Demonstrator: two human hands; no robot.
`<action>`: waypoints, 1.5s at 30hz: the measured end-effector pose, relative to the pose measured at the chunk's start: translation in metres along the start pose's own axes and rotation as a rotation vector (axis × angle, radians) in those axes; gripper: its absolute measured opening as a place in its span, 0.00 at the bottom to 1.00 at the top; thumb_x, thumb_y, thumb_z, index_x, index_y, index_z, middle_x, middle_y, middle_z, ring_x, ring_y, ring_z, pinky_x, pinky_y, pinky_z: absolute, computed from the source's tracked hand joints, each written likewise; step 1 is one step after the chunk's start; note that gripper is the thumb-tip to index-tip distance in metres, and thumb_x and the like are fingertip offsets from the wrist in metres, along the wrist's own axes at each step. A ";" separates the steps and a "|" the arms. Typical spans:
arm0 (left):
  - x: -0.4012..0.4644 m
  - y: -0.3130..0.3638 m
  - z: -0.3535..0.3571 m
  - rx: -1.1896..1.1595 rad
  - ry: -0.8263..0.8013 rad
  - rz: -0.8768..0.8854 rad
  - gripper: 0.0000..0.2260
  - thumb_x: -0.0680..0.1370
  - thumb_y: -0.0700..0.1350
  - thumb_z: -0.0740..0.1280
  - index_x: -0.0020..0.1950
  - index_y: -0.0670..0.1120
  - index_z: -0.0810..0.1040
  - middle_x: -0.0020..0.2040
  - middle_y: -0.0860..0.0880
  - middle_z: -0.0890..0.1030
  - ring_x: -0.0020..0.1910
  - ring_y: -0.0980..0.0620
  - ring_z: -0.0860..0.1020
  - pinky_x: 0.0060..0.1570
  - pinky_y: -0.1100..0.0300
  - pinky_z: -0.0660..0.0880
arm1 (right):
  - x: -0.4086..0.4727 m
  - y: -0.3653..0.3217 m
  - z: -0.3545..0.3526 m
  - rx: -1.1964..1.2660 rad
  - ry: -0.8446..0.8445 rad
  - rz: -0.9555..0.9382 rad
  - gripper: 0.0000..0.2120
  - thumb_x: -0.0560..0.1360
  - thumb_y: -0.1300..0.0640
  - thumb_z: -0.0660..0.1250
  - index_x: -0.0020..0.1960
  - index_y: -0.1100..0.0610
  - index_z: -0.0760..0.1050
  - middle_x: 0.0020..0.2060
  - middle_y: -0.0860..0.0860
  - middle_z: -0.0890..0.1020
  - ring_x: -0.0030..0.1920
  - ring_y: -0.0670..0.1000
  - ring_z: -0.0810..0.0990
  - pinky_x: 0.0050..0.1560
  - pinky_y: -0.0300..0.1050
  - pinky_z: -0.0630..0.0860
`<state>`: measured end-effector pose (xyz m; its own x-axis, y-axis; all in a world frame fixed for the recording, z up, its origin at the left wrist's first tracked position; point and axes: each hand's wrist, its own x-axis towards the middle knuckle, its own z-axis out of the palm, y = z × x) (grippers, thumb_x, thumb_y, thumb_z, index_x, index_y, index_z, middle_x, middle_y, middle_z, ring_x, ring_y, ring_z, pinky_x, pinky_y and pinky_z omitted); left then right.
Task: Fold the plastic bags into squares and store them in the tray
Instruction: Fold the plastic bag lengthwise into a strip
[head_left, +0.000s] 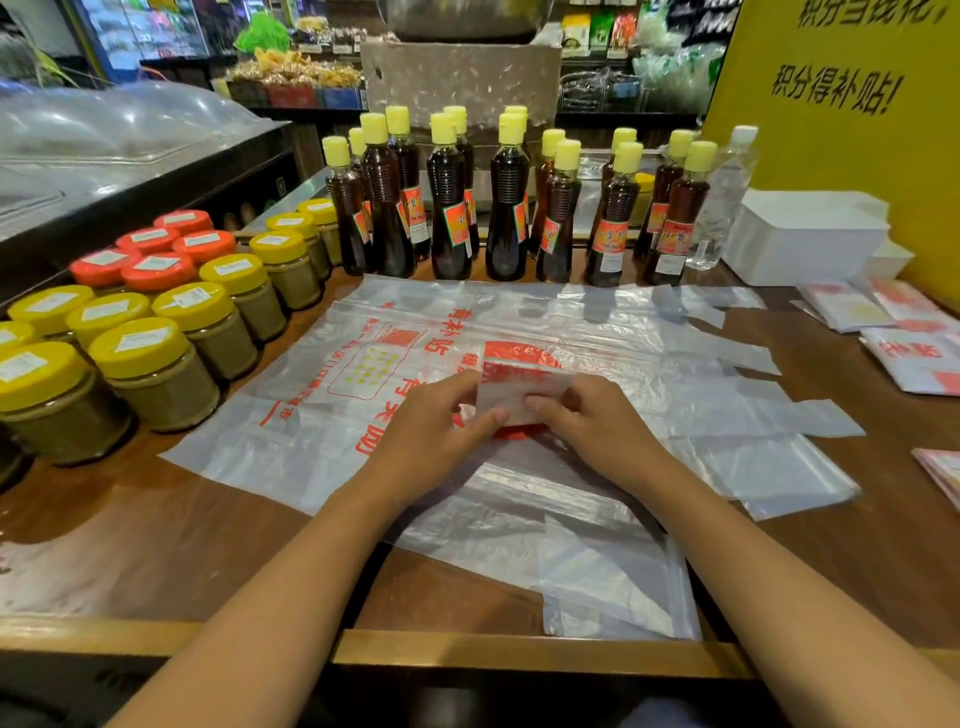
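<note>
Wooden shop worktop (156, 545), flat plastic bags (363, 364) spread across its middle. Left hand (441, 431) and right hand (592, 421) close together, both pinching a small folded bag (519, 387) above them. Folded squares (883, 322) at right edge; white tray (810, 239), possibly stacked, far right corner. Jars (156, 358) along left edge, bottles (509, 208) at back.

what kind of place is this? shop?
Likely a grocery shop counter: rows of dark bottles with yellow caps and red labels, price-stickered jars with yellow and orange lids, stocked shelves of packaged goods behind, and printed clear plastic carrier bags spread out.
</note>
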<state>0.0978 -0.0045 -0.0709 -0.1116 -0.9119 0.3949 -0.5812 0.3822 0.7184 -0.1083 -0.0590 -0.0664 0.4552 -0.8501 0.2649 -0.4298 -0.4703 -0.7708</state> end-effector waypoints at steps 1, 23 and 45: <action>0.001 -0.002 0.001 0.010 -0.002 -0.024 0.11 0.81 0.48 0.69 0.63 0.50 0.81 0.53 0.57 0.85 0.50 0.62 0.81 0.48 0.65 0.76 | 0.000 -0.001 0.001 0.072 0.016 0.013 0.07 0.80 0.55 0.68 0.53 0.45 0.82 0.47 0.42 0.86 0.48 0.42 0.83 0.49 0.39 0.77; 0.001 -0.012 0.011 0.585 0.095 -0.311 0.21 0.81 0.59 0.62 0.69 0.48 0.70 0.55 0.49 0.80 0.58 0.45 0.73 0.59 0.49 0.67 | 0.001 -0.006 0.028 -0.570 0.092 0.090 0.25 0.80 0.46 0.65 0.75 0.50 0.66 0.55 0.50 0.80 0.58 0.55 0.73 0.60 0.54 0.67; 0.001 -0.017 0.004 0.692 -0.333 -0.246 0.26 0.85 0.54 0.45 0.83 0.52 0.45 0.83 0.54 0.46 0.81 0.54 0.44 0.78 0.49 0.43 | 0.027 -0.006 0.016 -0.955 -0.290 -0.190 0.24 0.81 0.43 0.45 0.66 0.50 0.72 0.68 0.46 0.76 0.71 0.53 0.66 0.73 0.52 0.56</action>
<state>0.1041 -0.0130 -0.0852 -0.0870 -0.9962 0.0016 -0.9757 0.0856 0.2018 -0.0813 -0.0758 -0.0638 0.6980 -0.7108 0.0866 -0.7161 -0.6924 0.0884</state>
